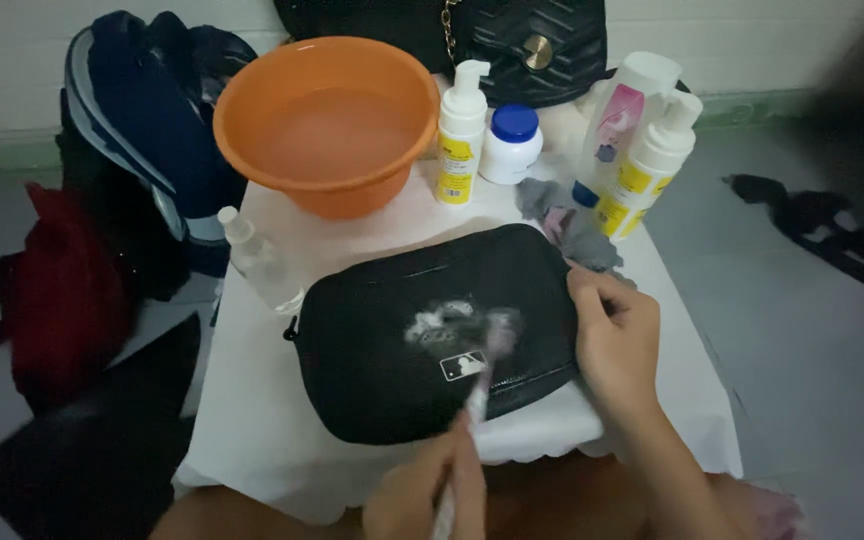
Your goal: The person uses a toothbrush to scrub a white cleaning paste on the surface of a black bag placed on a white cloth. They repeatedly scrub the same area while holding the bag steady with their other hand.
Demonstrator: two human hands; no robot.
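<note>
A black zip pouch (pixel 392 350) lies on a small table covered with a white cloth (pixel 252 420). A patch of white foam (pixel 442 320) sits on the pouch's middle. My left hand (pixel 417 495) grips the handle of a slim brush (pixel 482 385), and its bristle end rests in the foam. My right hand (pixel 614 340) presses on the pouch's right edge, fingers curled over it.
An orange basin (pixel 327 125) with water stands at the back. Two foam pump bottles (pixel 460 135) (pixel 647 170), a blue-lidded white jar (pixel 510 145), a pink-and-white bottle (pixel 617 115), a grey rag (pixel 572 230) and a clear bottle (pixel 257 260) surround the pouch. A blue backpack (pixel 142 130) and a red bag (pixel 57 290) sit at the left.
</note>
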